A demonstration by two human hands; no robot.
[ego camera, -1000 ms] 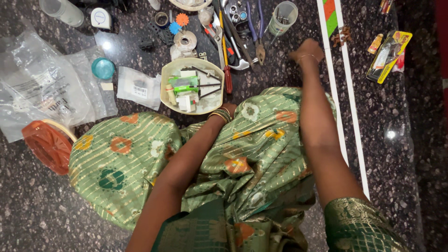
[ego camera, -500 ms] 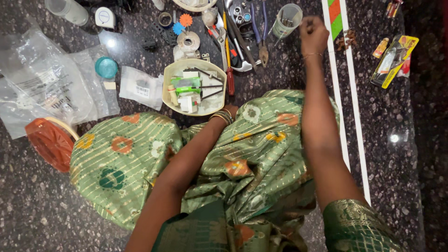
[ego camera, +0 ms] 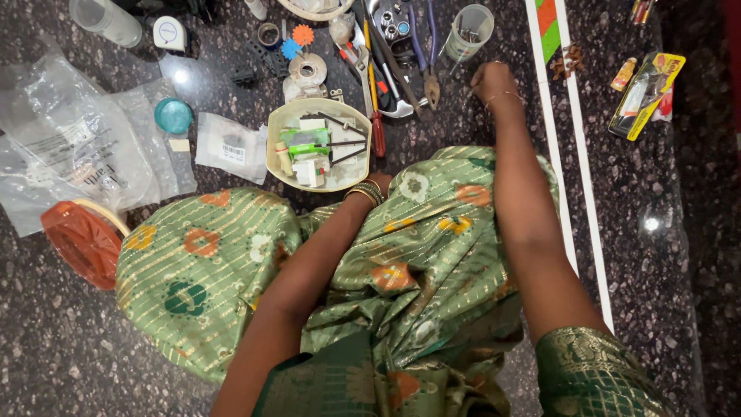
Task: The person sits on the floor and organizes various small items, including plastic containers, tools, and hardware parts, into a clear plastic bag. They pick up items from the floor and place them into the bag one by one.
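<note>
I sat on the dark speckled stone floor with my green patterned cloth spread over my knees. My right hand reached out ahead of me, fingers curled into a loose fist, resting on the floor just beside the clear plastic cup of small metal bits and near the pliers; whether it pinched anything I could not tell. My left hand lay mostly hidden behind the cloth fold at the near rim of the cream oval tray, so I could not tell whether it was open or closed; the bangles at that wrist showed. The tray held small white and green parts. A red-handled screwdriver lay just right of it. To my left lay clear plastic bags, a teal lid and an orange round disc.
</note>
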